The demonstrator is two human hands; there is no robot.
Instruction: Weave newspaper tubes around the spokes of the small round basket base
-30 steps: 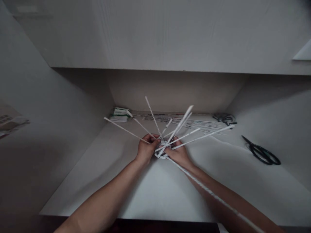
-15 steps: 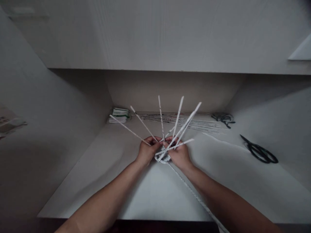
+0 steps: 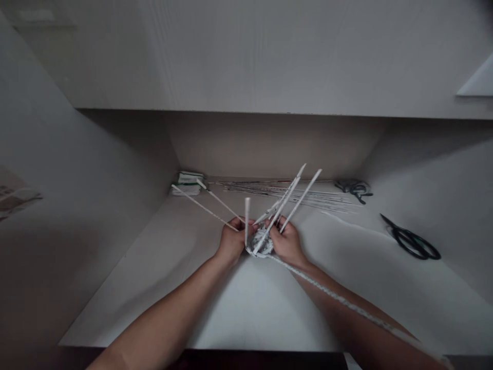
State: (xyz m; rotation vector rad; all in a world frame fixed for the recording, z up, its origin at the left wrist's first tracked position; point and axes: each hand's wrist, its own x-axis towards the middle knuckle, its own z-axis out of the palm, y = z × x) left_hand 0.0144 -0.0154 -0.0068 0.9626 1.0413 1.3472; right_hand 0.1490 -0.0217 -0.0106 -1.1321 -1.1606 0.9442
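Note:
Between my hands is a small round woven piece of rolled paper sticks (image 3: 263, 242), its spokes sticking out and up in several directions. My left hand (image 3: 232, 240) is closed on its left side, where two spokes slant away to the upper left. On the right side, my right hand (image 3: 285, 240) pinches the weave near the bases of other spokes. One spoke (image 3: 247, 218) stands upright near the left thumb. A long twisted paper strand (image 3: 327, 291) runs from the weave's near edge across my right forearm. Fingertips on the far side are partly hidden.
A bundle of thin paper sticks (image 3: 265, 190) lies along the back of the white table (image 3: 239, 318). Black scissors (image 3: 416, 243) lie at the right, with a dark coiled item (image 3: 354, 189) behind them. A plastic-wrapped white pack (image 3: 188, 183) sits at the back left. Panels enclose the space.
The spokes have shifted: one near the left thumb now stands upright, and those on the right bunch together. The long strand has swung right, onto my right forearm. Both hands keep their hold.

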